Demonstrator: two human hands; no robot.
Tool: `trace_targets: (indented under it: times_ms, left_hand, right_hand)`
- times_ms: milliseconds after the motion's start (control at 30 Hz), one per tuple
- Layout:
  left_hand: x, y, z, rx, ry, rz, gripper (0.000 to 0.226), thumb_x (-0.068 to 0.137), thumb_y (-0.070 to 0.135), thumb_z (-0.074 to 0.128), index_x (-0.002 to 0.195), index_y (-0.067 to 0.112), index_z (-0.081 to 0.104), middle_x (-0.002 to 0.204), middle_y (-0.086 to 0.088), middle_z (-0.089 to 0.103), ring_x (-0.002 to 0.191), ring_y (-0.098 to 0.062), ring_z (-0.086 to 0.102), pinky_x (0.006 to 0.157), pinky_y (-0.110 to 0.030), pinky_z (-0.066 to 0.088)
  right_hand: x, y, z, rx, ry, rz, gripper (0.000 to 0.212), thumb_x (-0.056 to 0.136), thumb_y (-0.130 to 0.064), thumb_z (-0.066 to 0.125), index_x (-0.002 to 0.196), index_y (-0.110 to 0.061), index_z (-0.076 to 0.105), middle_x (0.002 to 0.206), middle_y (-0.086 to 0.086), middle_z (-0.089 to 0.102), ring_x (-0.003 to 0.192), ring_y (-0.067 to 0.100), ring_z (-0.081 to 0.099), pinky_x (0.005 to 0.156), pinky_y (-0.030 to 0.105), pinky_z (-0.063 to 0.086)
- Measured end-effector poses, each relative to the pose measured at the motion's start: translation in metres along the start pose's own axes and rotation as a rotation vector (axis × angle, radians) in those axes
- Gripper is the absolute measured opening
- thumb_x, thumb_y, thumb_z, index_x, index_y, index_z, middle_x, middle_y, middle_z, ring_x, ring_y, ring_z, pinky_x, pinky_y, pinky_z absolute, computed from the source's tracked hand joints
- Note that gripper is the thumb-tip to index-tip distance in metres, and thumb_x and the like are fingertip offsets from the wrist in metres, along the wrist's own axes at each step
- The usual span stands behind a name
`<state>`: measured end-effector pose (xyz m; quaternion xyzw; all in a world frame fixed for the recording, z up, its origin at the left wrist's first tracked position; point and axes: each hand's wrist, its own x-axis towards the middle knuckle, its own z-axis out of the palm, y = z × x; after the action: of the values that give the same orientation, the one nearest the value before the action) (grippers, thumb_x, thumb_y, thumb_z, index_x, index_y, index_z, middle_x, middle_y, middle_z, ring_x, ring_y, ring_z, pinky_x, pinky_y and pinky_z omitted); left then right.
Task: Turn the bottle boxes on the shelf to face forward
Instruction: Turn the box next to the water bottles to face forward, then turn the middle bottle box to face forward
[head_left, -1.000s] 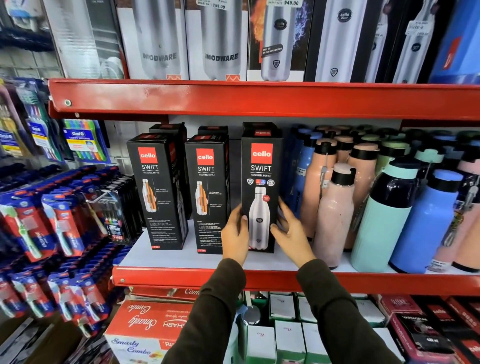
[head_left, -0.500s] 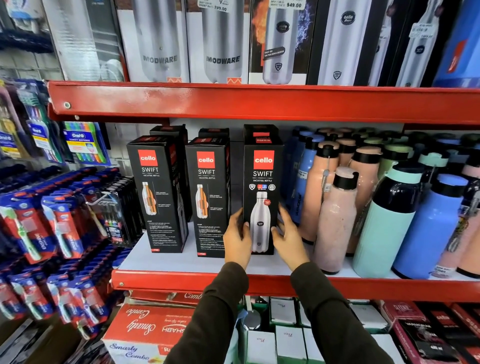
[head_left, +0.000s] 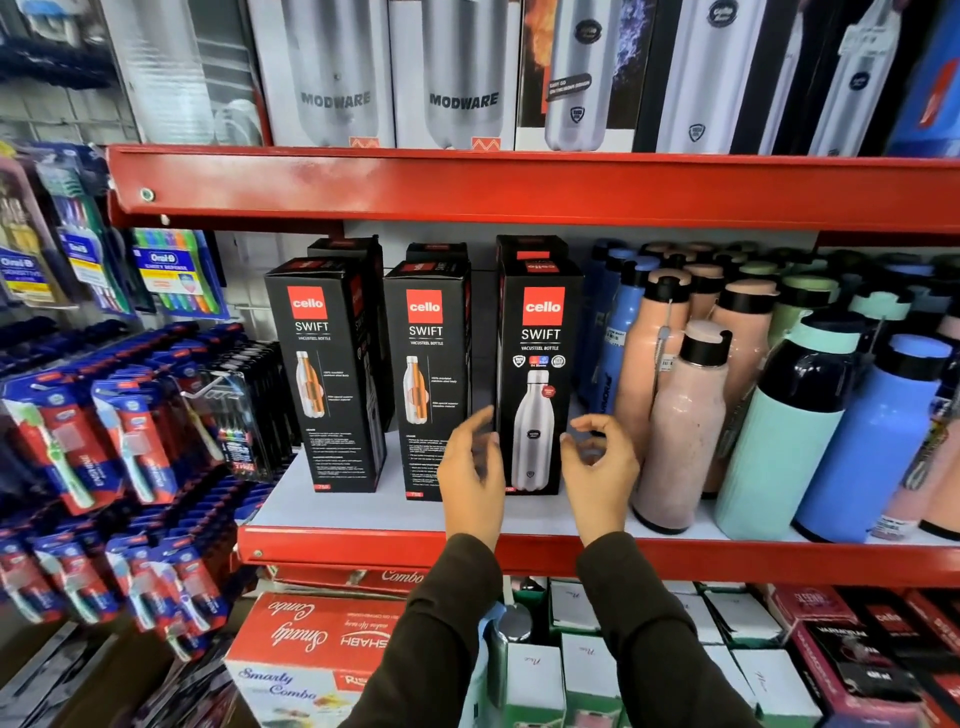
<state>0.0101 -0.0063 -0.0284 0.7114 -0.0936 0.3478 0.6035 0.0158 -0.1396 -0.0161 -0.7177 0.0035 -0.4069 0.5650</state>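
On the white shelf with its red lip, all three front tall black cardboard Cello Swift bottle boxes appear to face forward, the left hand and right hand flanking the rightmost, fingers spread, gripping nothing.

Loose bottles and toothbrush packs crowding a shop display

Pink bottles, a mint green bottle and a blue bottle are standing close together at the right, toothbrush packs are hanging at the left, tall steel flask boxes are lining the level above, and a red combo carton is sitting below among small white boxes.
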Motion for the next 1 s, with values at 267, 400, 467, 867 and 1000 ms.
trace_targets:
  times_ms: [267,400,467,867,1000]
  left_hand:
    - [0.015,-0.012,-0.043,0.173,0.259,0.020,0.043,0.099,0.008,0.048,0.141,0.021,0.046,0.143,0.001,0.042,0.135,-0.010,0.038,0.110,-0.017,0.022]
    - [0.025,-0.023,-0.056,0.012,0.100,-0.137,0.050,0.104,0.011,0.041,0.153,0.010,0.030,0.157,-0.006,0.032,0.146,-0.016,0.031,0.120,-0.031,0.025]
    - [0.028,-0.026,-0.057,-0.046,0.022,-0.230,0.048,0.106,0.018,0.037,0.153,0.011,0.031,0.156,-0.004,0.037,0.144,-0.013,0.035,0.118,-0.023,0.026]
    - [0.040,-0.030,-0.102,-0.356,0.015,-0.312,0.034,0.106,0.034,0.038,0.116,0.026,0.070,0.111,0.009,0.073,0.113,-0.010,0.068,0.099,-0.026,0.053]
    - [0.035,-0.024,-0.103,-0.338,0.022,-0.268,0.040,0.099,0.046,0.043,0.107,0.025,0.076,0.104,0.008,0.078,0.108,-0.012,0.072,0.087,-0.026,0.059]
  right_hand:
    - [-0.037,-0.027,0.052,0.102,-0.334,-0.001,0.042,0.094,-0.001,0.056,0.131,-0.019,0.058,0.121,-0.005,0.060,0.108,0.002,0.061,0.087,0.006,0.047]
    - [-0.040,-0.027,0.073,0.017,-0.482,0.101,0.050,0.098,-0.001,0.045,0.146,-0.015,0.041,0.136,-0.007,0.050,0.125,0.004,0.046,0.099,0.008,0.037]
    - [-0.040,-0.027,0.074,-0.008,-0.519,0.110,0.053,0.097,0.001,0.043,0.146,-0.016,0.040,0.134,-0.008,0.052,0.126,0.006,0.048,0.106,0.019,0.037]
    - [-0.055,-0.044,0.097,0.002,-0.434,0.100,0.065,0.067,-0.016,0.085,0.117,-0.042,0.051,0.110,-0.014,0.069,0.106,0.002,0.065,0.097,0.032,0.053]
    - [-0.055,-0.049,0.097,-0.023,-0.335,0.096,0.077,0.055,-0.039,0.093,0.120,-0.032,0.053,0.109,-0.018,0.067,0.104,-0.001,0.064,0.091,0.027,0.055]
